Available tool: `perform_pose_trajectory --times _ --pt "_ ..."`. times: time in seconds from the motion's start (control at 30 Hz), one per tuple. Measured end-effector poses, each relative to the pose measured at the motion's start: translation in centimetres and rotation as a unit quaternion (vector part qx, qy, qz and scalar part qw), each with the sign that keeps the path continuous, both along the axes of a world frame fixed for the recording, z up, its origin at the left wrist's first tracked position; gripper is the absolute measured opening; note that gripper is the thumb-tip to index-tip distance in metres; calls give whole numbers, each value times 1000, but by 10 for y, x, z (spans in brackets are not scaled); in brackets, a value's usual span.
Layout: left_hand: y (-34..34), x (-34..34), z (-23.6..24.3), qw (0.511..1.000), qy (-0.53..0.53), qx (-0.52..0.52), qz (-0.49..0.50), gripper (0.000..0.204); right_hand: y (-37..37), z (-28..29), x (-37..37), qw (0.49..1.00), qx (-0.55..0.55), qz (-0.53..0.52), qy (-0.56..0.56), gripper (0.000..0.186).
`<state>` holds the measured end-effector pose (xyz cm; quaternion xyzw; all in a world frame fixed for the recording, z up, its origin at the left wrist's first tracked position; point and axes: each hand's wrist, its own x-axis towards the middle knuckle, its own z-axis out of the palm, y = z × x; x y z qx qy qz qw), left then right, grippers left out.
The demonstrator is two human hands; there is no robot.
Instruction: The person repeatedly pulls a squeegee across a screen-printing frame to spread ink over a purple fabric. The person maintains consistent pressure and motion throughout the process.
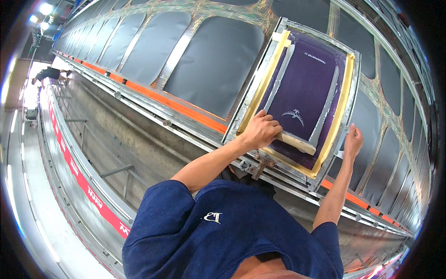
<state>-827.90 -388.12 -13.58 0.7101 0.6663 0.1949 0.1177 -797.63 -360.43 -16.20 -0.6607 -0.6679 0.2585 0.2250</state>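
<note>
A screen-printing frame [357, 74] with metal sides lies tilted across the long table. Its purple mesh [304, 83] carries a small pale emblem and lettering, with yellow tape [344, 100] along the inner edges and grey ink streaks down both sides. My left hand [263, 130] is closed around the left end of a wooden-handled squeegee [297, 143], which lies across the near part of the mesh. Just outside the frame's right edge, my right hand [354, 141] has its fingers curled together. Whether it grips the frame's edge or something small is hidden.
Dark grey panels [216, 65] lie in rows along the table on both sides of the frame. An orange strip [195, 113] and a metal rail [186, 138] with clamps run along its near edge. Another person [49, 73] stands far off at the left.
</note>
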Motion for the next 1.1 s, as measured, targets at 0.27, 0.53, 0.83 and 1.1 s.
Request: perform_pose_trajectory --times 0.27,0.53,0.83,1.1 --pt "-66 -140 23 996 58 20 60 27 -78 -25 -170 990 40 30 132 44" --pt "-183 -263 11 994 83 53 56 40 -160 -52 -335 988 37 12 152 38" --pt "-168 -303 -19 991 97 97 1 32 -162 -41 -348 997 -22 -31 64 39" --pt "31 -409 -35 986 93 135 4 36 -117 -7 -359 995 15 67 -75 42"
